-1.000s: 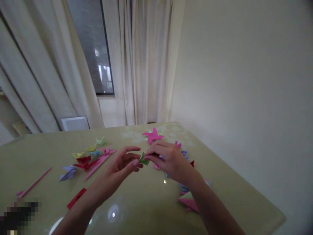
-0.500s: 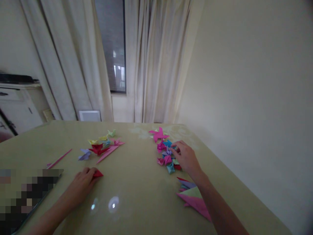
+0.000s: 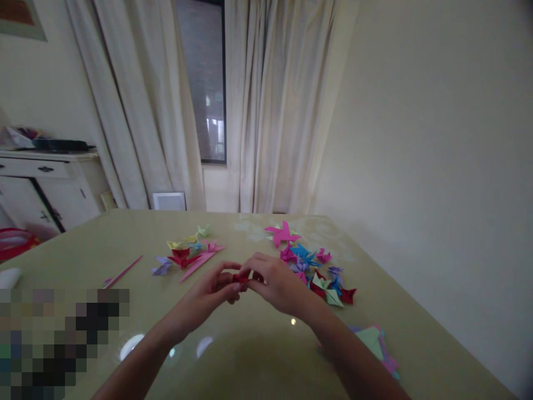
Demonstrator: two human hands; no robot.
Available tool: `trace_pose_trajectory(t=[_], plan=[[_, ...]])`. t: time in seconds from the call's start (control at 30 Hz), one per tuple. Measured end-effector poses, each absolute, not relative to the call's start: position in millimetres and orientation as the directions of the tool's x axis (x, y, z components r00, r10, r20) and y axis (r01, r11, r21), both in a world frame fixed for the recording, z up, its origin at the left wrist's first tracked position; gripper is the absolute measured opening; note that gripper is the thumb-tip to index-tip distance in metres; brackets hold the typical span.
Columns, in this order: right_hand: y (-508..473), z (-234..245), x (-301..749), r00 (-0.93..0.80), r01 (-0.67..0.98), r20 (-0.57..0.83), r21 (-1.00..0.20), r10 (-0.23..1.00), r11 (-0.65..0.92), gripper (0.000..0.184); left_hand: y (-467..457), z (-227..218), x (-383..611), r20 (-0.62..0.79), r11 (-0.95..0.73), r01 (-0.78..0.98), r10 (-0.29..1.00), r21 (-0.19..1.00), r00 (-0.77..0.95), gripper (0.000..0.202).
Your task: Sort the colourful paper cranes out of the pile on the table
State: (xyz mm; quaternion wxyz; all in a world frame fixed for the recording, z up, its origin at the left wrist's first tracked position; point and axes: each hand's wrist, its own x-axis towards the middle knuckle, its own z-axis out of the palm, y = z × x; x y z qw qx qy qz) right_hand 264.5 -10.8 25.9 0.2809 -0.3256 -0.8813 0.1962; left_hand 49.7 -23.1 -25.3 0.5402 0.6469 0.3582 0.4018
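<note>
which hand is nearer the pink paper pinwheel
Right. The right hand is in front of the pink paper pinwheel; the left hand is farther off, in front and to its left.

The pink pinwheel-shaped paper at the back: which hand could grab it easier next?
Probably the right hand: it is nearer the pink pinwheel-shaped paper, and the left hand is farther off. Both hands hold a small red folded paper, so the right should let go first.
</note>
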Motion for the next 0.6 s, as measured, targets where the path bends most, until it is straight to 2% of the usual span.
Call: trace_pose_trajectory(t=[0.07,0.13,0.17,0.23,0.3,0.37,0.47,0.6], plan=[[-10,24,277,-0.579,0.48,0.369,-0.566,0.727,0.67,0.01,-13,-26,51,0.108,-0.168,0.086,0.874,0.982,0.474,0.051],[-9,20,296,-0.515,0.556,0.357,-0.553,0.779,0.621,0.008,6,-36,44,0.096,-0.248,0.294,0.888,0.923,0.45,0.051],[-8,16,307,-0.478,0.607,0.346,-0.534,0.807,0.588,0.007,16,-44,38,0.09,-0.288,0.476,0.914,0.831,0.396,0.05],[-6,9,332,-0.4,0.712,0.314,-0.485,0.861,0.507,0.007,38,-61,23,0.117,-0.259,0.821,0.966,0.509,0.231,0.041],[-4,3,356,-0.325,0.799,0.266,-0.436,0.908,0.414,0.009,54,-77,9,0.138,-0.138,0.942,0.985,0.306,0.1,0.036],[-3,0,372,-0.252,0.868,0.224,-0.378,0.941,0.322,0.013,64,-90,-1,0.114,-0.093,0.96,0.991,0.264,0.064,0.034],[0,3,373,-0.182,0.916,0.238,-0.31,0.954,0.253,0.02,71,-101,-4,0.088,-0.153,0.956,0.987,0.249,0.135,0.027],[9,14,332,-0.246,0.883,0.292,-0.326,0.924,0.338,0.024,77,-106,1,0.068,-0.183,0.936,0.983,0.3,0.171,0.014]])
